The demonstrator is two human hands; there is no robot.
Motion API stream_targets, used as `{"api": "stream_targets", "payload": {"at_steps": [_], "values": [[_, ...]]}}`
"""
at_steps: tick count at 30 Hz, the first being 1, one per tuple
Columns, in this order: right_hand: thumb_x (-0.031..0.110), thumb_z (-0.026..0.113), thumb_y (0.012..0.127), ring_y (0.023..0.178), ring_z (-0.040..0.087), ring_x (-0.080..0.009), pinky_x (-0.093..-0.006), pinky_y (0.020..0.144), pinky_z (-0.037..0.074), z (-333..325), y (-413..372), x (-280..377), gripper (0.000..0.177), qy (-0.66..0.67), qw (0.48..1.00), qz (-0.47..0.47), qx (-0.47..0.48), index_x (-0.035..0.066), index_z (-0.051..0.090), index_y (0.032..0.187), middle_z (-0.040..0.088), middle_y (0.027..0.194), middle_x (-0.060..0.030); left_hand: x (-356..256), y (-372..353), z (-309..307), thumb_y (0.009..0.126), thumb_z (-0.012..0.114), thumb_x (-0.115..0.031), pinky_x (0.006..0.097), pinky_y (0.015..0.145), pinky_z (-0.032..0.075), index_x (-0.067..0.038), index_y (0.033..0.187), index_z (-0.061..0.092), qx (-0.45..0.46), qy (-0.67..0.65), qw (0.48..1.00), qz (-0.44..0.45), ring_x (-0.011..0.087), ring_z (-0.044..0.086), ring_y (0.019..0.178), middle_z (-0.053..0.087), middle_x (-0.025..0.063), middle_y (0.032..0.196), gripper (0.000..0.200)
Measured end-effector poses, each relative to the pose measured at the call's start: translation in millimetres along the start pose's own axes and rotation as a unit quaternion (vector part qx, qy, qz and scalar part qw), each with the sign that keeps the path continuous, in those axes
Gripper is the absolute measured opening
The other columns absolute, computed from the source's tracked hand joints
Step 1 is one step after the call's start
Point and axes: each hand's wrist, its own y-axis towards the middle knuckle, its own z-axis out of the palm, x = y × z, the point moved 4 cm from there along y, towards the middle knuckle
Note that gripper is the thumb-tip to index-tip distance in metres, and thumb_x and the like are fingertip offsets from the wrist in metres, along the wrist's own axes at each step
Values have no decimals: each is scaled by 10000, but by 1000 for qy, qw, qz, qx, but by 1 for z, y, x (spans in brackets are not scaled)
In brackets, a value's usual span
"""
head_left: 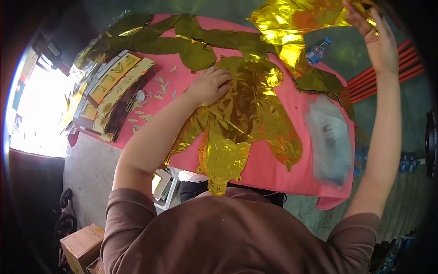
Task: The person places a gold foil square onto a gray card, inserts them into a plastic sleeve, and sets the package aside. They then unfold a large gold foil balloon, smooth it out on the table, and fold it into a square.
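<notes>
A large flat gold foil balloon, creased and uninflated, lies in front of me with several rounded lobes. My left hand rests on its upper left part, palm down, fingers lying on the foil. Up at the far right, my right hand is raised with foil between its thumb and fingers. That shiny gold foil balloon part stretches leftward from it, lifted beyond the table's far edge. Fingertips there are partly hidden by foil. More flat gold foil runs along the back of the table.
The pink-covered table holds a stack of printed card packs at left, small pale pieces beside it, and clear plastic bags at right. A water bottle is beyond the foil. A cardboard box sits lower left.
</notes>
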Motion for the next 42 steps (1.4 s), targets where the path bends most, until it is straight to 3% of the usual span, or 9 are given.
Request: {"api": "stream_targets", "payload": {"at_steps": [8,11,14,23,28,30,32,34,42], "values": [[248,427,939,1077,563,-297,-350,915,444,113,-152,-43,404,37,975,23,218,-100,535,1114,557,1179,-225,13,4,14,824,561,-241,393,979,349,-95,1145,567,49,-34,997,-51,289,443,1139,522,100,1208,353],[151,475,918,1114,543,-281,-343,904,450,124,-187,-53,307,62,963,119,234,-76,563,1105,536,1219,-220,6,6,6,813,566,-253,408,1018,310,-147,1207,537,-34,-7,998,43,288,394,1200,468,90,1290,409],[-99,489,819,1100,566,-252,-316,902,455,125,-202,-52,304,-47,947,138,285,13,622,1067,571,1192,-178,-4,2,-3,803,571,-253,421,1035,282,-162,1260,493,21,-26,999,-24,291,355,1237,425,82,1335,473],[-54,567,780,1117,560,-251,-319,853,485,132,-221,-33,392,-121,878,127,445,29,585,1162,559,1215,-174,1,0,4,770,617,-173,378,1017,336,-118,1238,508,17,46,999,11,294,379,1232,434,100,1335,484],[40,673,756,539,508,-40,-206,597,456,133,-211,-60,526,37,812,355,462,75,522,1258,550,1255,-88,17,-6,8,817,576,-191,357,999,353,-88,1263,469,15,-310,949,-56,254,465,1164,492,123,1268,470],[90,651,790,647,562,-79,-226,659,465,136,-202,-94,490,-92,868,343,348,50,510,1257,545,1247,-124,12,-6,4,831,563,-201,353,994,358,-78,1266,460,9,-271,962,-26,248,492,1138,517,130,1236,463],[148,626,821,916,599,-183,-289,812,461,150,-189,-114,444,-179,935,120,281,42,515,1238,511,1268,-167,2,-2,-2,847,540,-197,354,995,357,-75,1256,470,1,-83,997,-8,257,485,1146,509,131,1245,433],[245,592,851,1240,411,-296,-389,1003,344,171,-190,-143,518,-269,931,48,240,25,439,1293,394,1355,-210,8,-2,1,835,552,-192,356,993,359,-74,1258,470,24,-88,996,-11,260,466,1163,486,132,1265,447],[444,489,879,1370,143,-335,-449,1105,130,185,-189,-209,756,-430,852,71,291,-3,186,1409,173,1468,-208,21,-9,13,773,586,-203,389,1003,328,-85,1194,522,16,92,994,-57,306,404,1190,474,130,1252,441]]}}
